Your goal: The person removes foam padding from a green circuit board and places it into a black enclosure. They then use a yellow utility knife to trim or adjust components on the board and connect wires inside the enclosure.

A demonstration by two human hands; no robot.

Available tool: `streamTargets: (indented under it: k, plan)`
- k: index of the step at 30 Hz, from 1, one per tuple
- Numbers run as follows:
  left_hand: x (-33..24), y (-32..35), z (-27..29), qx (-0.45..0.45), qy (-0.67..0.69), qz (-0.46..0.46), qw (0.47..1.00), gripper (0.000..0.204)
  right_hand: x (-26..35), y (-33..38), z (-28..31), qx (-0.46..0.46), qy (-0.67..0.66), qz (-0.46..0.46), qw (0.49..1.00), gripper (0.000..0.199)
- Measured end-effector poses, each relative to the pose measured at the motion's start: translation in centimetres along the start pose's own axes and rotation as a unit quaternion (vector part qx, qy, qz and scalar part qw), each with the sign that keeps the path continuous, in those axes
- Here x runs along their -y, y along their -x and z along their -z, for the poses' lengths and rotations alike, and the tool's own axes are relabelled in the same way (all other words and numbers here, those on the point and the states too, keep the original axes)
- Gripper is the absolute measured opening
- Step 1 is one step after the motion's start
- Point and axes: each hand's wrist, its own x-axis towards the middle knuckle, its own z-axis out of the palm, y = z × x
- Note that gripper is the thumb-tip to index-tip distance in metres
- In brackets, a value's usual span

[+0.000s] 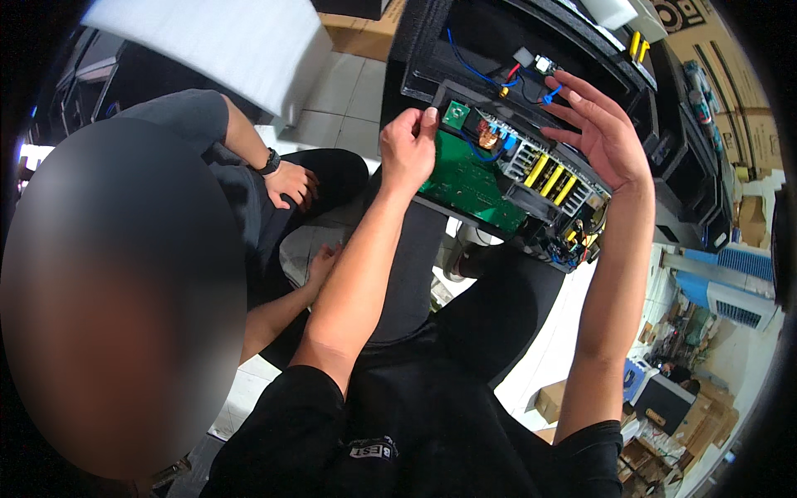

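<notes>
In front of me, above my thighs, is an amplifier-like module (465, 178), a dark frame holding a green circuit board, a finned metal part with yellow bars, and bundled wires. My left hand (407, 153) pinches the module's upper left edge between thumb and fingers. Beyond the module's far right side, my right hand (604, 137) is open with its fingers apart. Its fingertips are close to a blue wire connector (551, 95); whether they touch it is unclear. Loose blue, red and black wires (513, 79) lie against the black cabinet (490, 33) behind.
On the left sits another person, one hand (290, 184) on their dark-clothed leg. A white foam block (224, 50) stands at upper left. Yellow-handled pliers (638, 47) and a teal power tool (701, 100) lie at upper right. Cardboard boxes (552, 401) are at lower right.
</notes>
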Motion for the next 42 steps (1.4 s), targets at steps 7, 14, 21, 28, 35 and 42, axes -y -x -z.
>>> streamTargets:
  k: [7, 14, 21, 28, 35, 42]
  plan:
    - [-0.7, 0.6, 1.5, 0.012, 0.145, -0.090, 0.985, 0.032, 0.0, 0.6, -0.2, -0.040, 0.192, -0.050, 0.979, 0.064]
    - [-0.6, 2.4, 3.3, -0.006, 0.214, -0.108, 0.971, 0.033, 0.4, 3.7, -3.9, -0.091, 0.529, 0.064, 0.841, 0.051]
    - [0.0, 3.0, 3.5, 0.009, 0.310, -0.158, 0.937, 0.040, 1.1, 10.6, -11.6, 0.100, 0.457, 0.199, 0.861, 0.043]
    - [1.5, 2.8, 3.2, 0.017, 0.314, -0.186, 0.931, 0.052, -1.2, 12.7, -13.9, 0.102, 0.550, 0.273, 0.783, 0.059]
    - [1.5, 2.7, 2.8, 0.011, 0.320, -0.204, 0.925, 0.052, -0.8, 13.1, -13.9, 0.122, 0.610, 0.253, 0.741, 0.058]
    - [1.1, 2.8, 2.9, -0.017, 0.270, -0.227, 0.935, 0.050, -0.4, 13.2, -12.9, 0.130, 0.593, 0.256, 0.752, 0.052]
